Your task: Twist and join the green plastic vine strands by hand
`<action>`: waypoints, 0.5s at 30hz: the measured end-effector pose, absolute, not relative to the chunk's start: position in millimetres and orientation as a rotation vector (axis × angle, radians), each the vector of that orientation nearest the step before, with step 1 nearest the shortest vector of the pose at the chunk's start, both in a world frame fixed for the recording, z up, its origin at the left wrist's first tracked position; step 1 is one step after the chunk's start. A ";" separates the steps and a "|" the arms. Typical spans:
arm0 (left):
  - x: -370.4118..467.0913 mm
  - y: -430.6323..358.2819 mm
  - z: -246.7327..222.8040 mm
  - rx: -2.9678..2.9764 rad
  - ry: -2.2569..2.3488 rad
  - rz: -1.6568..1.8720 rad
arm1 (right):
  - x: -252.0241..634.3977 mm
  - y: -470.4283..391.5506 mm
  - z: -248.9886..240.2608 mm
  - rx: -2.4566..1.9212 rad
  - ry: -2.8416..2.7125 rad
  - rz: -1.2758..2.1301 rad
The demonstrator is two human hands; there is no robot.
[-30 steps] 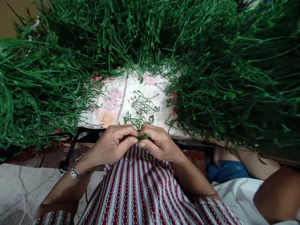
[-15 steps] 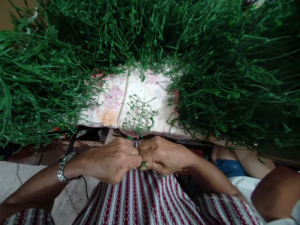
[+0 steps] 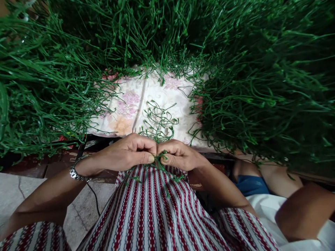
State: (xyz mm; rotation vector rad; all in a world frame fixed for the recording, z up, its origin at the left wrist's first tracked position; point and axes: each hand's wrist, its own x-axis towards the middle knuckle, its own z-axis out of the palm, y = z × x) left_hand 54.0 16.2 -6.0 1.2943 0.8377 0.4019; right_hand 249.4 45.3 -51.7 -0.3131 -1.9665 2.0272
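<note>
Side by side at the near edge of the cloth, my left hand (image 3: 133, 151) and my right hand (image 3: 178, 155) touch each other. Both pinch a small bunch of thin green stems (image 3: 161, 157) between thumb and fingers. Some of its tips hang down over the striped red and white garment (image 3: 154, 209). Just beyond my hands, more loose stems (image 3: 159, 120) with small buds lie on the pale floral cloth (image 3: 128, 104). How far these connect with the held bunch is hidden by my fingers.
Large heaps of green stems surround the cloth at the left (image 3: 44, 87), back and right (image 3: 261, 90). A dark reddish wooden edge (image 3: 31, 164) runs in front. At the lower right are another person's arm (image 3: 303, 212) and blue clothing (image 3: 252, 184).
Both hands have risen slightly toward the cloth and turned, so the thumbs now show. More of the held stems has come into sight, with tips hanging below the fingers.
</note>
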 end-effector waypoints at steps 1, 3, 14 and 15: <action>54.5 15.7 -6.2 1.298 0.858 0.412 | 249.3 43.9 -52.8 -0.337 -1.914 2.053; 55.5 14.5 -7.0 1.323 0.905 0.434 | 248.9 40.9 -54.5 -0.353 -1.823 2.079; 61.7 4.8 -11.9 1.519 1.150 0.527 | 240.6 22.1 -46.9 -0.646 -1.770 1.772; 62.0 4.5 -12.5 1.532 1.150 0.528 | 240.9 21.4 -46.5 -0.648 -1.776 1.746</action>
